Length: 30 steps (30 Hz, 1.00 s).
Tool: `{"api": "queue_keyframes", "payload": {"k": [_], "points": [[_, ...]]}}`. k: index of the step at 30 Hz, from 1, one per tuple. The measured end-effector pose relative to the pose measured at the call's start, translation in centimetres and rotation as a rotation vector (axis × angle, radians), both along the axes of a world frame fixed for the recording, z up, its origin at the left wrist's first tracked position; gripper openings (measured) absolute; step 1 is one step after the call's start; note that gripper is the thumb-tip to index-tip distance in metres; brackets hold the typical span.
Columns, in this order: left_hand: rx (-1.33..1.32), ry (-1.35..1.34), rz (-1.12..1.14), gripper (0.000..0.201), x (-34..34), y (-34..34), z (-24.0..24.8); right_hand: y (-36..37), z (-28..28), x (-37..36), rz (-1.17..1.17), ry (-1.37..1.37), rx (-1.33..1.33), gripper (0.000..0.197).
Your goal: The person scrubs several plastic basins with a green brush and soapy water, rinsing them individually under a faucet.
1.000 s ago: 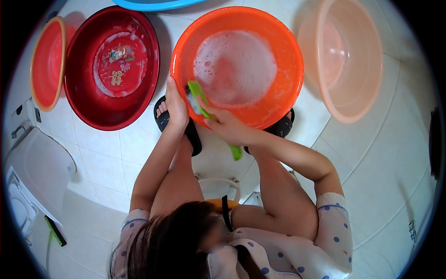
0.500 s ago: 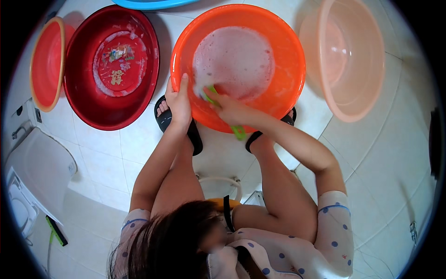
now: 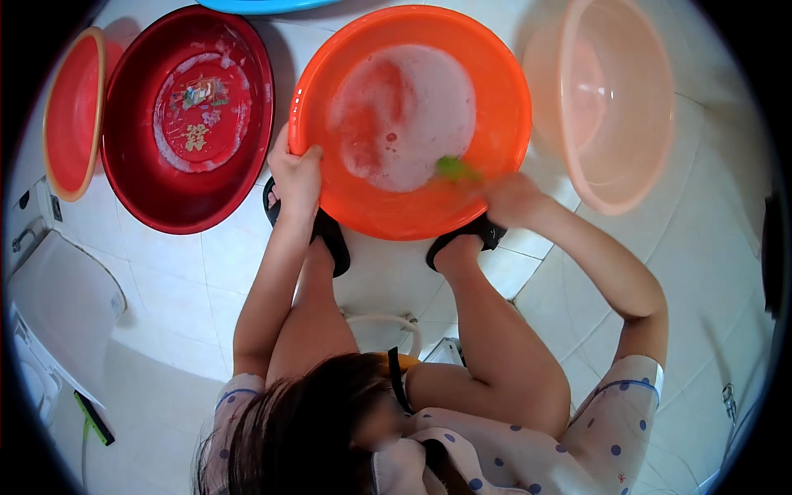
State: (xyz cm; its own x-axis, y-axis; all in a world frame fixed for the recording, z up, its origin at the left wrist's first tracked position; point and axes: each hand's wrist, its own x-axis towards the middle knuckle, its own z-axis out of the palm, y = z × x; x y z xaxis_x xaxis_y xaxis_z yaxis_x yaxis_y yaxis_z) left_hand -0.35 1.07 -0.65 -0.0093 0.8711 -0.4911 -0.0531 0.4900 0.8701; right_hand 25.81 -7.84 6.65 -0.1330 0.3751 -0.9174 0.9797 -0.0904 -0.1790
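Note:
An orange basin [image 3: 497, 99] stands in front of me with whitish, foamy water in its bottom. My left hand [image 3: 295, 177] is closed on the basin's left rim, the thumb over the edge. At the basin's near right side, my right hand [image 3: 513, 200] is closed round the handle of a green brush [image 3: 456, 169]. The brush head is over the near right part of the water, smeared by motion. Whether its bristles touch the water or the basin wall I cannot tell.
Left of the orange basin stand a dark red basin [image 3: 132, 148] with suds on its bottom and a smaller red basin [image 3: 74, 115]. A pale peach basin [image 3: 627, 157] leans at the right. A blue basin [image 3: 268, 5] edges in at the top. A green squeegee [image 3: 95, 418] lies lower left.
My right hand has swept the brush from the basin's left side to its near right. The foam has parted at the left, showing orange-red patches. My left hand keeps its hold on the rim.

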Motion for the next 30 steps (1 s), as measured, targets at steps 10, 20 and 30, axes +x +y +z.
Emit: {"api": "queue_keyframes", "payload": {"k": [10,20,30], "points": [[0.106,0.165,-0.18,0.042,0.6,1.1,1.7,11.2,0.5,5.1,0.826,-0.399,1.055,0.074],[0.091,0.146,-0.128,0.039,0.0,1.2,1.2,7.5,3.3,5.1,0.64,-0.54,0.338,0.061],[0.002,0.015,-0.035,0.042,-1.3,-0.1,-1.4,10.4,5.9,3.6,0.325,-0.24,0.665,0.061]]}}
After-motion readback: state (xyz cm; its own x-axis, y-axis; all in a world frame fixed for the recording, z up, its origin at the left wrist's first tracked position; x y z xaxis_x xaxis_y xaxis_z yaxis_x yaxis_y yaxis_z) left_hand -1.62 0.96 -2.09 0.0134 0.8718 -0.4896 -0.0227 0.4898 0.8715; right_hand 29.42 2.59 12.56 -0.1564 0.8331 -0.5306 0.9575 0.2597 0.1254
